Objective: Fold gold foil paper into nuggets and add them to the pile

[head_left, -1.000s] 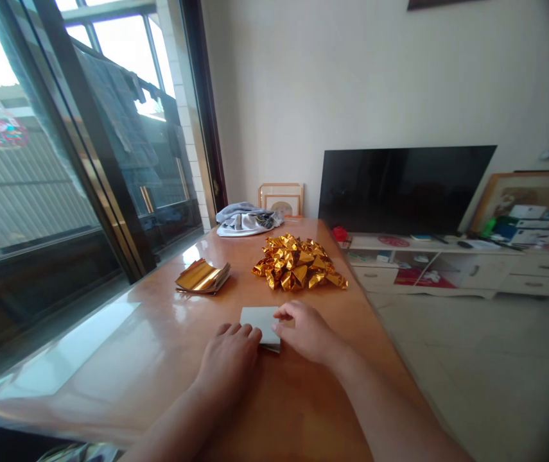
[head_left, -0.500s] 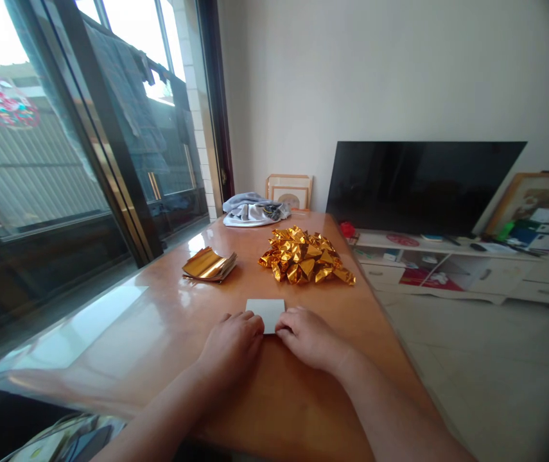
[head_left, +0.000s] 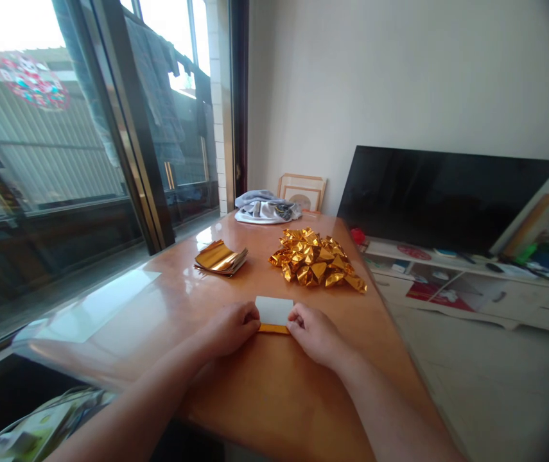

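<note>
A sheet of gold foil paper [head_left: 274, 310] lies in front of me, its pale back facing up. Along its near edge runs a narrow gold strip where the paper is folded over. My left hand [head_left: 238, 326] pinches the left end of that strip, fingers curled. At the right end my right hand [head_left: 313, 328] pinches it the same way. Beyond, to the left, sits a stack of gold foil sheets [head_left: 221, 258], slightly curled. A heap of folded gold foil pieces [head_left: 315, 256] stands beyond the sheet to the right.
The wooden table [head_left: 274, 391] has a glossy top. Crumpled grey cloth [head_left: 267, 208] lies at its far end, before leaning picture frames [head_left: 303, 189]. To the right, a television [head_left: 442, 199] stands on a low white cabinet [head_left: 486, 292]. Glass doors [head_left: 62, 160] line the left.
The near edge of the sheet has been turned up, so a gold strip now shows. Both hands have closed into pinches at its ends. The view has swung slightly left.
</note>
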The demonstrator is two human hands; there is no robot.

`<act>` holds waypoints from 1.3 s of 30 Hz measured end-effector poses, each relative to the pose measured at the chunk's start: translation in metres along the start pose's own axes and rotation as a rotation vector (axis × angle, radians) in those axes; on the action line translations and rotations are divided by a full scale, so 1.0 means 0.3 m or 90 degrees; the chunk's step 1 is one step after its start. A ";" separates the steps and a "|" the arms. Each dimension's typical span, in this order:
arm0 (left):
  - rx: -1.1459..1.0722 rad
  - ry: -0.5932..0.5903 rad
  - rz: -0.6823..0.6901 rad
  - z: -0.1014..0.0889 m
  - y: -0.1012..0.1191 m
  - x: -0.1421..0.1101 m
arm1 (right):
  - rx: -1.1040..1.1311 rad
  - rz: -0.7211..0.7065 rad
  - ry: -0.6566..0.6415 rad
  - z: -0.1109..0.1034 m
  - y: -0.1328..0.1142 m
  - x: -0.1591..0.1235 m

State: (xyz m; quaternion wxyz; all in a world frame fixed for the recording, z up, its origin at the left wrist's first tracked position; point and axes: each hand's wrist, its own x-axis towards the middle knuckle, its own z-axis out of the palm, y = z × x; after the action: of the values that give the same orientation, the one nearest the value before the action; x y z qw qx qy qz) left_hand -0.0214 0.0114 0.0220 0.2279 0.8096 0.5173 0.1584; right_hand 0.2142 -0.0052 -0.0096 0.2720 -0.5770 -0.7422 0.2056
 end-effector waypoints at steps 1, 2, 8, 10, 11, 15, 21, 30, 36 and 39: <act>0.004 -0.007 -0.007 -0.003 -0.001 0.006 | 0.000 0.012 0.001 0.002 0.003 0.002; 0.009 -0.010 -0.012 -0.005 -0.004 0.012 | 0.001 0.020 0.002 0.004 0.007 0.006; 0.012 -0.018 -0.014 0.005 -0.030 0.050 | 0.017 0.052 0.012 0.026 0.036 0.031; 0.011 -0.021 -0.015 0.009 -0.034 0.056 | 0.023 0.065 0.014 0.033 0.042 0.037; 0.011 -0.023 -0.016 0.010 -0.034 0.057 | 0.024 0.070 0.013 0.036 0.044 0.038; 0.011 -0.025 -0.012 0.013 -0.033 0.058 | 0.016 0.071 0.007 0.041 0.044 0.040; 0.012 -0.037 -0.012 0.005 -0.030 0.062 | -0.010 0.086 0.014 0.039 0.037 0.041; 0.028 -0.055 0.004 -0.007 -0.027 0.070 | -0.005 0.078 0.006 0.026 0.027 0.033; 0.040 -0.046 0.014 -0.016 -0.019 0.048 | -0.015 0.075 0.009 0.030 0.032 0.036; 0.045 -0.038 0.020 -0.018 -0.017 0.034 | -0.017 0.077 0.011 0.033 0.034 0.037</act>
State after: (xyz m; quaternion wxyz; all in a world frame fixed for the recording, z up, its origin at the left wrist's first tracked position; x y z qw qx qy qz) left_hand -0.0238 0.0237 0.0241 0.2119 0.8296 0.5025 0.1196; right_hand 0.2134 0.0082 -0.0217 0.2580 -0.6259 -0.7063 0.2069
